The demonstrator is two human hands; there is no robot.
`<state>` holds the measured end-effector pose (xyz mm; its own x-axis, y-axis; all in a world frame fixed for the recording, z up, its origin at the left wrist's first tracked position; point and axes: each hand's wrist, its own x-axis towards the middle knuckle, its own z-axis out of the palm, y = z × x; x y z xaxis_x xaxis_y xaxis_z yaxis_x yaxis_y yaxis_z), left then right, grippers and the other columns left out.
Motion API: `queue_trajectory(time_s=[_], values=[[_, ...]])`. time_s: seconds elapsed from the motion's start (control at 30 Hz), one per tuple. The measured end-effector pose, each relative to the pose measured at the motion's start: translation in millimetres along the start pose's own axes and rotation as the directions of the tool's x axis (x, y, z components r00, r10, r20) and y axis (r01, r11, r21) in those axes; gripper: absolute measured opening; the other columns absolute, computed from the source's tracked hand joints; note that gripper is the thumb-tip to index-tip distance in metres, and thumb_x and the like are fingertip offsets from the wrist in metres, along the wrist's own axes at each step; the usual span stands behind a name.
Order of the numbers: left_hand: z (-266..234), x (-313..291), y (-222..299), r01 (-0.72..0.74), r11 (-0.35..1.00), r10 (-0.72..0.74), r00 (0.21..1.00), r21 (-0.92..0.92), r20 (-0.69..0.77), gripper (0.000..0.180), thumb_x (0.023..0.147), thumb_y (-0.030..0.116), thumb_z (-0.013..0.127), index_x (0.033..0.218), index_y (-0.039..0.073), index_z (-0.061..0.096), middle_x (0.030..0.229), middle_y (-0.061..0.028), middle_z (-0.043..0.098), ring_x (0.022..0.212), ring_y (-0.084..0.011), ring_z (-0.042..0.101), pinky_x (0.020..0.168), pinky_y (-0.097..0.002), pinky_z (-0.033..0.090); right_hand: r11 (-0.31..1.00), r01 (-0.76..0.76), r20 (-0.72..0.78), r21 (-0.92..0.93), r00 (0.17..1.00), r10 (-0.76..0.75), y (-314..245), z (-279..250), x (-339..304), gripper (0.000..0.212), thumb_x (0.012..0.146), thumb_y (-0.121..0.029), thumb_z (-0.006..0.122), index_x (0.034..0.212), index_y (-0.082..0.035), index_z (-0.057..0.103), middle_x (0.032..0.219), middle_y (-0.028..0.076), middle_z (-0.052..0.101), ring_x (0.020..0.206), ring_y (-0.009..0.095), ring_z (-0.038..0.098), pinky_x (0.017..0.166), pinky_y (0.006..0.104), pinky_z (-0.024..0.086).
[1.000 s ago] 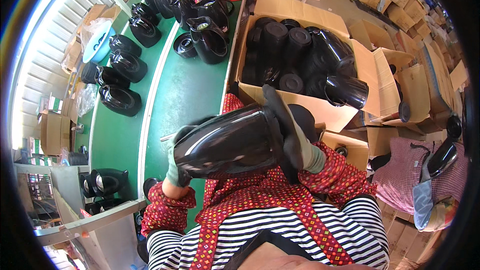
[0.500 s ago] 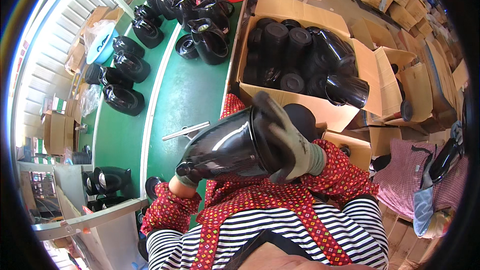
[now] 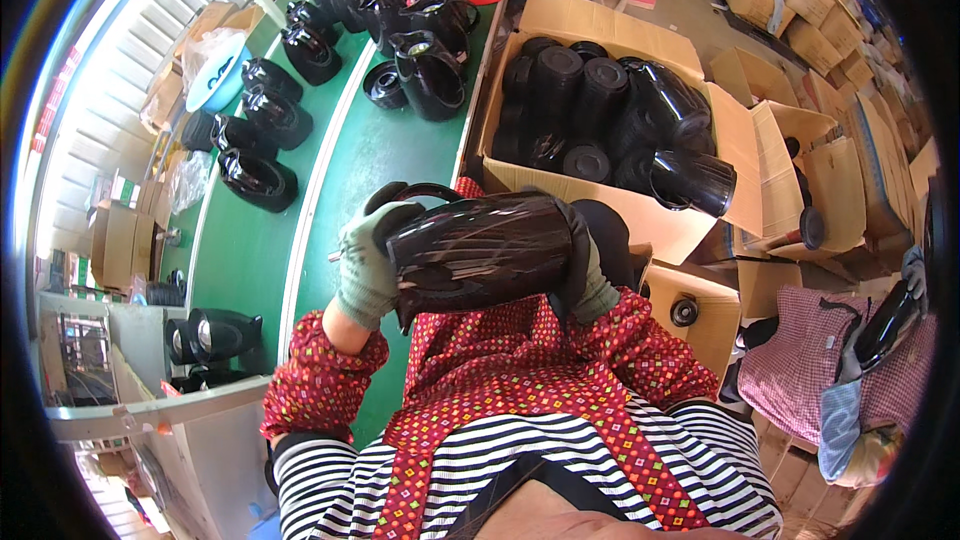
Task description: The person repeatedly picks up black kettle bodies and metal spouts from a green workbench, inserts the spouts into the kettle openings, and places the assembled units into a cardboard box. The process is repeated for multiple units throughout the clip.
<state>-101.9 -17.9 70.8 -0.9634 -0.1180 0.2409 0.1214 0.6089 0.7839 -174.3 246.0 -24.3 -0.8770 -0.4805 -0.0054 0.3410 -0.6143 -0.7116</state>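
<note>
A glossy black jug [image 3: 480, 250] lies sideways in front of my chest, its handle on the far side and its spout pointing toward me. My left hand [image 3: 368, 258], in a grey-green glove with dark fingers, grips the left end. Around the right end closes my gloved right hand [image 3: 592, 275], its fingers partly hidden by the jug. On the green bench beyond stands another black jug [image 3: 428, 75] with a round black part [image 3: 384, 85] beside it. A thin metal piece on the bench is mostly covered by my left hand.
Several black jugs [image 3: 275, 115] stand in rows on the green bench [image 3: 350, 155]. To the right, an open carton [image 3: 600, 202] is filled with black jugs and parts. A smaller box [image 3: 705, 350] sits below it. At far right, a co-worker's gloved hand [image 3: 862, 355] holds a black piece.
The jug has turned in my hands, from tilted to nearly level, with its handle now showing on the far side. My left hand has come into view around its end; my right hand has shifted lower.
</note>
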Motion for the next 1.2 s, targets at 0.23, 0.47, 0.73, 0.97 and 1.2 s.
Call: queue_trajectory(time_s=[0.23,0.47,0.73,0.97,1.2], values=[[-25,17,45,-0.07,0.913,0.039,0.995,0.401,0.087,0.034,0.078,0.017,0.081,0.109,0.006,0.071,0.116,-0.0197,0.069,0.1,-0.0431,0.069,0.088,-0.044,0.056,0.888,0.022,-0.113,-0.459,0.99,-0.083,7,-2,12,0.053,0.108,-0.024,0.056,0.154,0.001,0.048,0.153,0.017,0.055,0.141,0.026,0.054,0.118,0.0397,0.044],[-31,8,62,-0.133,0.969,0.081,0.966,0.206,0.246,0.083,0.08,0.011,0.084,0.154,0.007,0.048,0.157,-0.0258,0.046,0.127,-0.0407,0.063,0.102,-0.0465,0.057,0.232,0.672,0.685,-0.703,0.728,-0.032,-45,58,-2,0.104,0.069,-0.021,0.095,0.158,-0.005,0.043,0.159,0.026,0.043,0.149,0.043,0.042,0.121,0.0517,0.038],[-31,-6,59,-0.431,0.84,0.257,0.851,0.33,0.458,0.087,0.061,0.037,0.097,0.14,0.02,0.067,0.171,-0.0293,0.023,0.158,-0.053,0.02,0.124,-0.0621,0.028,0.224,0.66,0.683,-0.717,0.729,0.04,-70,48,-3,0.099,0.051,-0.005,0.094,0.143,-0.008,0.057,0.157,0.029,0.046,0.139,0.049,0.053,0.114,0.0514,0.046],[-9,8,41,-0.61,0.747,0.4,0.731,0.266,0.552,0.06,0.059,0.034,0.091,0.116,0.018,0.079,0.17,-0.03,0.023,0.156,-0.0567,0.02,0.123,-0.0706,0.022,0.079,0.653,0.658,-0.753,0.744,0.115,-72,64,-6,0.064,0.062,-0.021,0.091,0.122,-0.008,0.072,0.154,0.034,0.045,0.138,0.051,0.051,0.114,0.0538,0.045],[-5,4,33,-0.624,0.747,0.477,0.744,0.231,0.469,0.05,0.063,0.038,0.091,0.107,0.016,0.08,0.164,-0.0344,0.029,0.152,-0.0587,0.028,0.123,-0.0718,0.021,0.116,0.666,0.676,-0.737,0.729,0.112,-72,56,-4,0.072,0.064,-0.017,0.088,0.133,-0.015,0.068,0.16,0.034,0.037,0.142,0.051,0.046,0.118,0.0563,0.039]])
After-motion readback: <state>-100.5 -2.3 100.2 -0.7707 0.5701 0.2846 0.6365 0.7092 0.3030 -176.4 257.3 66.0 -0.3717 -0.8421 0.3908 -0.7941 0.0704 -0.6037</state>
